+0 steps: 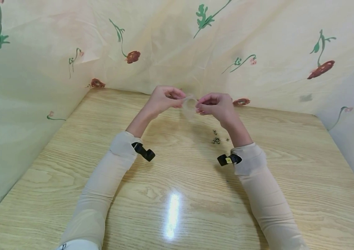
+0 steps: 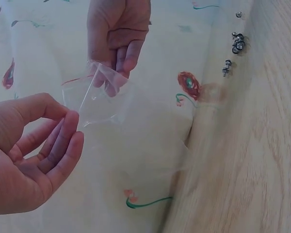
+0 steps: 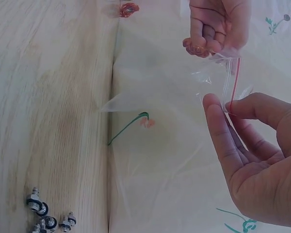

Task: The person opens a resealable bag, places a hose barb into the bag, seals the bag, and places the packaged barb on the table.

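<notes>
Clear plastic bag (image 2: 101, 108), held up over far side of table (image 1: 145, 208); left hand (image 1: 163, 100) and right hand (image 1: 217, 106) each pinch its red-striped edge (image 3: 236, 80). Likely light, limp, slippery; best gripped at that firmer edge, both ends.

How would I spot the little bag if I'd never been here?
Find the wooden table and look toward its far edge. There, the left hand and right hand pinch the clear plastic bag. Unlike the small metal pieces lying nearby, it's see-through, with a red stripe along one edge.
</notes>
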Demonstrator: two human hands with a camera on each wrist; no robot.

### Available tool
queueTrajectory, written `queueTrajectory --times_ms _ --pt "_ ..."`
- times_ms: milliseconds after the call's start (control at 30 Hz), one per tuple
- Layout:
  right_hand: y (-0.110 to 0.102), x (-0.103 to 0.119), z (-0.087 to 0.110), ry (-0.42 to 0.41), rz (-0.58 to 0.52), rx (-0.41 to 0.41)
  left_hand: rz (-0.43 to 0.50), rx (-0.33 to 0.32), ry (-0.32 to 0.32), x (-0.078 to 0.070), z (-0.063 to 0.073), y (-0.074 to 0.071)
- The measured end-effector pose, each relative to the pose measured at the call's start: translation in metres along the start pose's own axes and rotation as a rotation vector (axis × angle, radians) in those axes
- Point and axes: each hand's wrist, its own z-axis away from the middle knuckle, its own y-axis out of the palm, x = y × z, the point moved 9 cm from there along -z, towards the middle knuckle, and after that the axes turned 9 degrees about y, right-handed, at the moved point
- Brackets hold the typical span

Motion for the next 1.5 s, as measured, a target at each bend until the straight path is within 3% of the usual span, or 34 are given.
queueTrajectory --times_ms 300,433,667,833,1167,1500 --pt "0.003 -0.002 -0.002 -0.002 -0.037 0.011 -0.148 0.018 0.17 -0.015 0.0 0.008" --pt "0.003 -0.002 -0.001 0.003 -0.04 0.015 -0.205 0.066 0.232 -0.02 0.0 0.014" --pt "0.004 0.0 -0.001 0.002 -0.029 0.024 -0.398 0.188 0.295 -0.022 0.001 0.032" --pt "0.006 0.001 0.0 0.006 -0.048 0.034 -0.554 0.233 0.309 -0.018 0.002 0.044" --pt "0.008 -0.002 -0.002 0.034 -0.105 0.048 -0.704 0.202 0.366 -0.015 0.002 0.047" --pt "0.008 -0.004 -0.001 0.066 -0.146 0.055 -0.709 0.178 0.412 -0.02 0.003 0.046"
